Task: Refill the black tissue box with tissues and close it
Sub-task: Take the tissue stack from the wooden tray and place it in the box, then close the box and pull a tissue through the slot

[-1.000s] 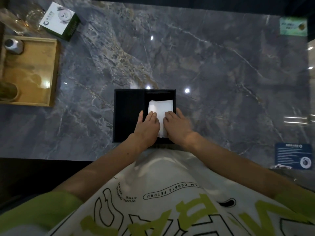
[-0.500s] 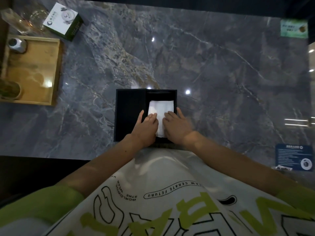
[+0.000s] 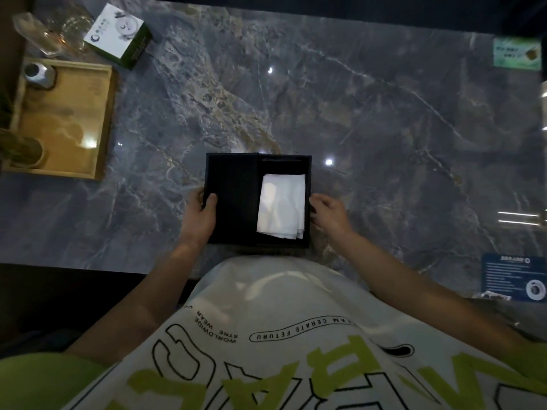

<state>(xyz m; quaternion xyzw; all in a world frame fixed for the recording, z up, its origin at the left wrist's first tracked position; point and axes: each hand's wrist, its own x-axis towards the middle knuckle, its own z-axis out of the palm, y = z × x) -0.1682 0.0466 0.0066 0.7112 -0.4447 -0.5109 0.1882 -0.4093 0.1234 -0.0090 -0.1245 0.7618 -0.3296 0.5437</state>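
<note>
The black tissue box [image 3: 307,173] sits near the front edge of the marble table, open on its right half, where a stack of white folded tissues [image 3: 281,206] lies inside. Its flat black lid [image 3: 233,199] covers the left half. My left hand [image 3: 199,216] grips the lid's left edge, thumb on top. My right hand [image 3: 329,213] rests against the box's right wall with fingers curled on the outside.
A wooden tray [image 3: 100,122] with a small metal jar [image 3: 40,75] stands at the far left. A white and green carton [image 3: 120,34] and glassware [image 3: 50,34] lie behind it. A blue card [image 3: 513,275] and a green card [image 3: 516,53] lie at the right.
Both hands have lifted off the tissues and moved apart, the left to the lid's left edge, the right to the box's right side. The tissue stack is now uncovered.
</note>
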